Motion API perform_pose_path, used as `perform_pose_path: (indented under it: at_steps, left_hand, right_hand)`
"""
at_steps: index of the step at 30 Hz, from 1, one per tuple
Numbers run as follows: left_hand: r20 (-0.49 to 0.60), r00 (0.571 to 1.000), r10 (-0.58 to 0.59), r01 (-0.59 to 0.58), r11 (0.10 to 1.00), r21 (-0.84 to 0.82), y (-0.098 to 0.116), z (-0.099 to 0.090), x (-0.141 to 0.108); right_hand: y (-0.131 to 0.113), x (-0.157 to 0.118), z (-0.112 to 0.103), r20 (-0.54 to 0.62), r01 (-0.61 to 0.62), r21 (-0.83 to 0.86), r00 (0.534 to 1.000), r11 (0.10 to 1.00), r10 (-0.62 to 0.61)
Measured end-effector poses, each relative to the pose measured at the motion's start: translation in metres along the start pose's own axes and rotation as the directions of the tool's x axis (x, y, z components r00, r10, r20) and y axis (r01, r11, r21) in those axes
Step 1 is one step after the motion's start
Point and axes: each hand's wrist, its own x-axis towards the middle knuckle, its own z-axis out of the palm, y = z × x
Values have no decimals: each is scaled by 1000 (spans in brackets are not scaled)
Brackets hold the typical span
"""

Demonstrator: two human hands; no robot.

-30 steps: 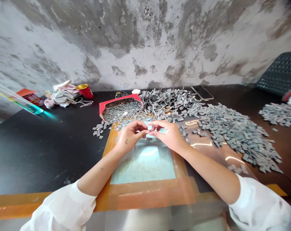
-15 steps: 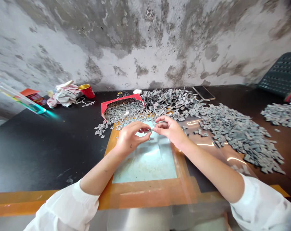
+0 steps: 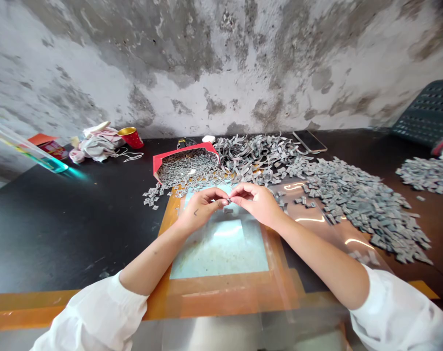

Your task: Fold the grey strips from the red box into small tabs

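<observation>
Two white sleeves (image 3: pixel 97 312) reach in over the bench's near edge, where orange tape (image 3: pixel 31 307) runs along the black top (image 3: pixel 60 229). Beyond it, near the middle of that edge, a pale blue sheet (image 3: pixel 217 256) lies framed by more orange tape. Above the sheet's far part, the left hand (image 3: pixel 199 210) and right hand (image 3: pixel 261 205) meet, each with thumb and forefinger pinched on a small grey piece (image 3: pixel 229 200), mostly hidden by the fingertips. A loose grey piece (image 3: pixel 228 210) shows just below them. Clear film (image 3: pixel 305 219) with bright reflections lies to the right of the sheet.

Farther back, a red box (image 3: pixel 185 152) opens toward the hands, small grey parts (image 3: pixel 187 168) spilling from it. Beside it are a heap of curled grey strips (image 3: pixel 258 151) and a broad pile of grey pieces (image 3: pixel 360 200) stretching toward the right edge, with a smaller pile (image 3: pixel 426 174) beyond. Along the bench's far edge are a red cup (image 3: pixel 132 139), bundled cloth (image 3: pixel 99 145) and a phone (image 3: pixel 310 141); a dark perforated basket (image 3: pixel 428 114) tilts at the far right corner. Behind stands a stained grey wall (image 3: pixel 221 68).
</observation>
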Motion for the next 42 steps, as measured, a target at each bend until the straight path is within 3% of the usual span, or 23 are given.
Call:
perform_pose_path:
  at_steps: [4, 7, 11, 17, 27, 31, 37, 42]
  left_hand:
    - [-48, 998, -47, 35, 975, -220, -1, 3, 0]
    - [-64, 997, -51, 37, 980, -194, -1, 3, 0]
    - [-109, 993, -35, 22, 992, -121, 2, 3, -1]
    - [-59, 998, 33, -48, 960, -277, 5, 3, -3]
    - [-84, 995, 47, -57, 990, -128, 6, 5, -4]
    - [-64, 994, 87, -90, 995, -33, 7, 7, -6]
    - [-41, 993, 110, -115, 985, -128, 4, 8, -6]
    - [-53, 982, 179, -183, 980, -84, 3, 7, -7]
  right_hand:
    - [2, -1, 3, 42, 11, 45, 999, 999, -13]
    - [5, -1, 5, 67, 70, 39, 995, 997, -72]
    - [3, -1, 4, -38, 108, -3, 993, 994, -108]
    - [1, 0, 2, -164, 28, 26, 986, 999, -24]
    - [4, 0, 10, -61, -177, 364, 975, 914, 213]
    - [2, 1, 10, -69, -194, 389, 969, 901, 239]
    - [2, 1, 11, -75, -179, 384, 972, 906, 224]
    - [0, 0, 11, -81, -188, 405, 967, 895, 240]
